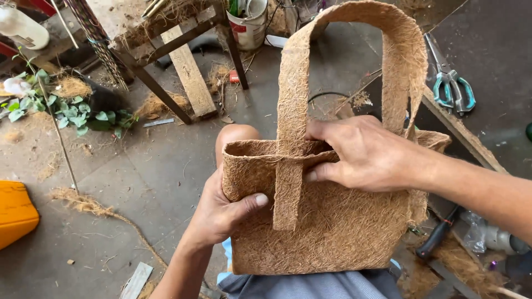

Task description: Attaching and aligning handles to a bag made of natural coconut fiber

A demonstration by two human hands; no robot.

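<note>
A brown coconut-fibre bag (pixel 338 221) with a looped fibre handle (pixel 293 72) rests on my lap. My left hand (pixel 221 213) grips the bag's left side, thumb pressed on the front face beside the handle strip. My right hand (pixel 360 152) holds the bag's top rim, its fingers curled over the edge next to where the strip overlaps the front.
Teal-handled scissors (pixel 451 83) lie on the dark bench at the upper right. A wooden stand (pixel 183 61) and a white bucket (pixel 249 22) stand behind. A leafy plant (pixel 61 108) and an orange object (pixel 14 213) sit at the left. A black-handled tool (pixel 438 238) lies at the lower right.
</note>
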